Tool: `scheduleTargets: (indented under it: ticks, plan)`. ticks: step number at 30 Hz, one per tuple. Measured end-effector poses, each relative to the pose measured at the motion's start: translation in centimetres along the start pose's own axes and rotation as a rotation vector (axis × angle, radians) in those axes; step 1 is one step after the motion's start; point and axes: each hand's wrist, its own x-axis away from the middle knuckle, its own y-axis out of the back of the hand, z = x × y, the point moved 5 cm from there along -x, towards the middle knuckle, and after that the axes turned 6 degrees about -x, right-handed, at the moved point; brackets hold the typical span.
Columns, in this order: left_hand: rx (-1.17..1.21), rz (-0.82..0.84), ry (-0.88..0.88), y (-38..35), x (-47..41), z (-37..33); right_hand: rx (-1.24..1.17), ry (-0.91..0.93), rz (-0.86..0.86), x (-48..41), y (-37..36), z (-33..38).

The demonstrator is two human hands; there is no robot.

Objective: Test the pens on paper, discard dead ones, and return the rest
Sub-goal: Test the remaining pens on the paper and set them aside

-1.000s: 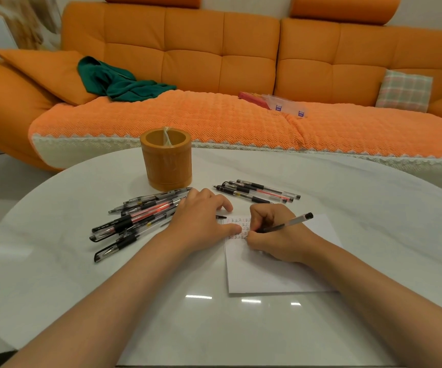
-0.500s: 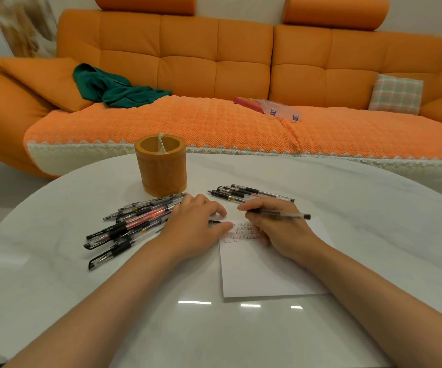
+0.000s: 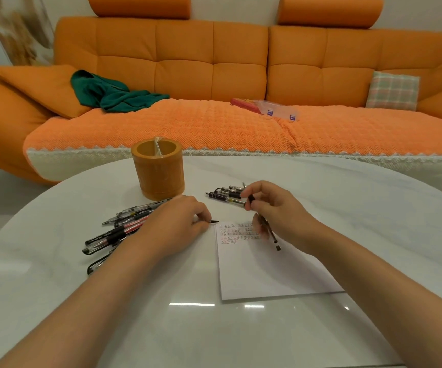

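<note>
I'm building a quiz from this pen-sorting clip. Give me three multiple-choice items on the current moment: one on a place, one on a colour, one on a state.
1. Where does the pen holder stand?
A. on the sofa
B. on the table, beyond the left pen pile
C. on the paper

2. What colour is the cloth on the sofa?
A. dark green
B. white
C. pink

3. What is the right hand doing?
A. lying flat and empty
B. gripping the holder
C. holding a pen over the paper

Answers: 1 B, it stands on the white table behind the pile; 2 A, a crumpled green heap; 3 C, fingers closed on the pen.
</note>
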Motion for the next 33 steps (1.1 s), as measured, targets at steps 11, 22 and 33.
scheduleTargets:
  ticks: [11,22,33]
  plan:
    - [0.126,-0.062,-0.016,0.8,-0.2,-0.6,0.658,0.143,-0.067,0.1,-0.2,0.5]
    - [0.339,0.020,0.005,0.9,0.2,-2.3,0.690,0.246,0.053,0.6,-1.7,0.8]
    - [0.745,0.193,0.165,0.1,1.2,-4.4,1.249,0.440,-0.086,1.7,-3.1,2.0]
